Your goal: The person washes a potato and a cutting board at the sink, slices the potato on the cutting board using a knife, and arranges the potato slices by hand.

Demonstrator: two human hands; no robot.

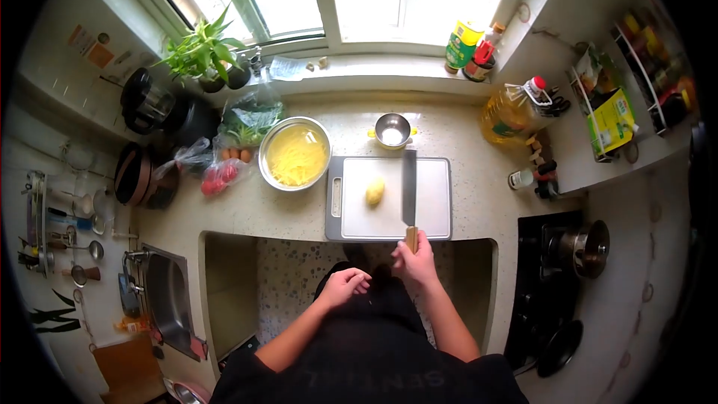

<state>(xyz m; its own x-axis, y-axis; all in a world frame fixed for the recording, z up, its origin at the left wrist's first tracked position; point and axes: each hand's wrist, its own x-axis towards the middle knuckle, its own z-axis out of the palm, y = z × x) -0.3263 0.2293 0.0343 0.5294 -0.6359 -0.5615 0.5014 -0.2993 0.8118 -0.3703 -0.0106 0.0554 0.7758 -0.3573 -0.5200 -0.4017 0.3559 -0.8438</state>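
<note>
Right hand (416,256) wrapped round handle of knife (409,193), blade over cutting board (434,202), pointing 12 o'clock; left hand (345,287) relaxed, fingers loosely bent, 8 o'clock from right; pale potato (375,191) on board, 9 o'clock from blade; metal bowl (281,185) with yellow shreds (297,161) on tabletop (269,217), 10 o'clock from board

One potato (375,192) — perhaps three eggs (235,154)
</note>
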